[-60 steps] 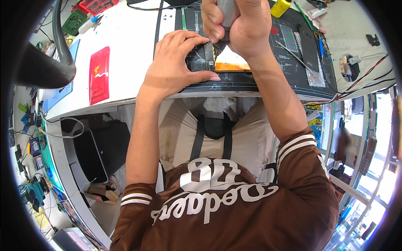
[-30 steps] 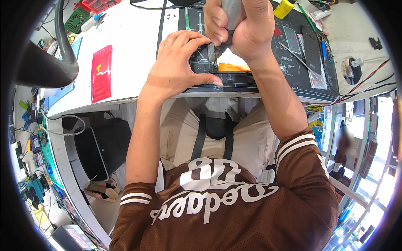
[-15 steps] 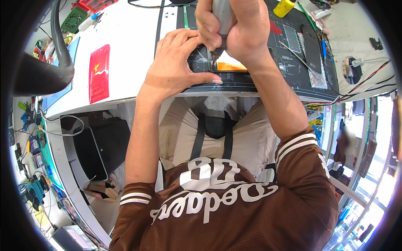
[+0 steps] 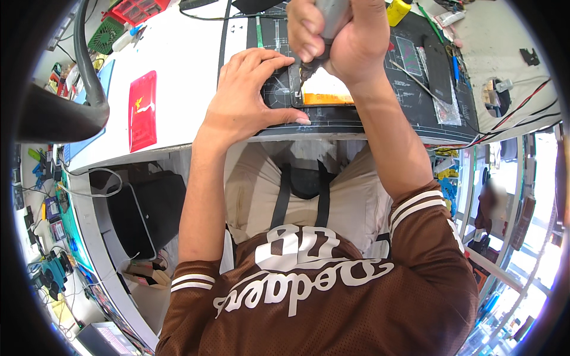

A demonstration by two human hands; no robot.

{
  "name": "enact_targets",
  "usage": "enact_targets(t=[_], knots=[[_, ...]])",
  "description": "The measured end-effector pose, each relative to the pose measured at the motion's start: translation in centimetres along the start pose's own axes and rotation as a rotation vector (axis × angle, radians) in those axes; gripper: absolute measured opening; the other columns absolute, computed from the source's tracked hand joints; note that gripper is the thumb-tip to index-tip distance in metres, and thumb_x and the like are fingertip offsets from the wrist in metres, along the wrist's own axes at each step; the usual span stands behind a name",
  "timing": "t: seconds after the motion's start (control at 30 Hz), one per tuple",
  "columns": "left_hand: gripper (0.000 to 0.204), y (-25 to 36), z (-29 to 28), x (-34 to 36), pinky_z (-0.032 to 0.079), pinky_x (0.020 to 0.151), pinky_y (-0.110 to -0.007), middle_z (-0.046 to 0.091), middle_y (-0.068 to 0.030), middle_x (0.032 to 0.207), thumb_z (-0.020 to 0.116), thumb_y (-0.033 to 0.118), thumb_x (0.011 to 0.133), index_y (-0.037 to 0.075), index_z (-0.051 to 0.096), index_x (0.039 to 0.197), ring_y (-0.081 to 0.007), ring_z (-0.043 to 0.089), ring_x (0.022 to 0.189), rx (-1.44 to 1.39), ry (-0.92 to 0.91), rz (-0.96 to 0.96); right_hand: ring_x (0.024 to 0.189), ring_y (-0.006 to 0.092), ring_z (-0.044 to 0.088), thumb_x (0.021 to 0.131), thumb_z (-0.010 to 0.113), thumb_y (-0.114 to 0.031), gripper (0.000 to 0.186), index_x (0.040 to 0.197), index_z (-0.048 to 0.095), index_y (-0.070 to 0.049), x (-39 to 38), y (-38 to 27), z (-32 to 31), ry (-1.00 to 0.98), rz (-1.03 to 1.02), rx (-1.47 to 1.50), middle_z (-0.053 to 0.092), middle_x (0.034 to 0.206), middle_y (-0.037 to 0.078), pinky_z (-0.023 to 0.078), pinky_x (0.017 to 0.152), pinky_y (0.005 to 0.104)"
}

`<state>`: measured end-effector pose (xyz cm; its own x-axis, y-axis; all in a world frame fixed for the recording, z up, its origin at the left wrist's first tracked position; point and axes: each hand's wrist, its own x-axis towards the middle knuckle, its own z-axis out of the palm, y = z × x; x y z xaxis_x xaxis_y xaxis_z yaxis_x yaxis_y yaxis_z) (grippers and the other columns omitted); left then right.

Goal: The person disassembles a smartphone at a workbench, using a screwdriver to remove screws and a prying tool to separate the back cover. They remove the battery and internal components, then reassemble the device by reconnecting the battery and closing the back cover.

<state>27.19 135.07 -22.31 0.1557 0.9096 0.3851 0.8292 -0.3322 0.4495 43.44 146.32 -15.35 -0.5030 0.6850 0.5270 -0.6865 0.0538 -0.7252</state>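
An opened phone point(image 4: 328, 97) lies on the dark work mat, its white and orange inside facing up. My right hand point(image 4: 350, 53) is wrapped around a grey thick-barrelled handheld tool point(image 4: 333, 18), whose narrow dark nose points down at the phone's left end. My left hand point(image 4: 244, 89) rests at that same end, fingers spread and thumb stretched along the near side; whether it touches the phone, I cannot tell. The right hand and forearm hide the phone's right part. Farther left, a glossy red phone back cover point(image 4: 142, 111) lies on the white tabletop.
The printed black mat point(image 4: 409, 115) reaches the table's near edge. Right of my hand lie a thin metal rod point(image 4: 418, 80), a dark flat panel point(image 4: 439, 74) and cables point(image 4: 516, 127). A thick dark curved arm point(image 4: 89, 71) rises at left; red and green baskets point(image 4: 107, 31) stand behind.
The view has shifted slightly. My right hand and the tool have moved a little right, showing more of the phone's left end. My left hand keeps its spread pose.
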Motion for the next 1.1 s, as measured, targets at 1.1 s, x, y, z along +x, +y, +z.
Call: enact_targets(t=[1.1], knots=[[0.046,-1.2,-6.2,1.8,0.055,0.1,-0.034,0.069,-0.0081,0.131,0.078,0.006,0.093,0.005,0.066,0.137,-0.017,0.068,0.115,-0.32,-0.187,-0.188,0.045,0.0096,0.046,0.109,0.051,-0.066,0.056,0.117,0.066,-0.013,3.9,-6.1,-8.2,0.369,-0.439,0.204,0.048,0.065,-0.002,0.041,0.04,0.0264]])
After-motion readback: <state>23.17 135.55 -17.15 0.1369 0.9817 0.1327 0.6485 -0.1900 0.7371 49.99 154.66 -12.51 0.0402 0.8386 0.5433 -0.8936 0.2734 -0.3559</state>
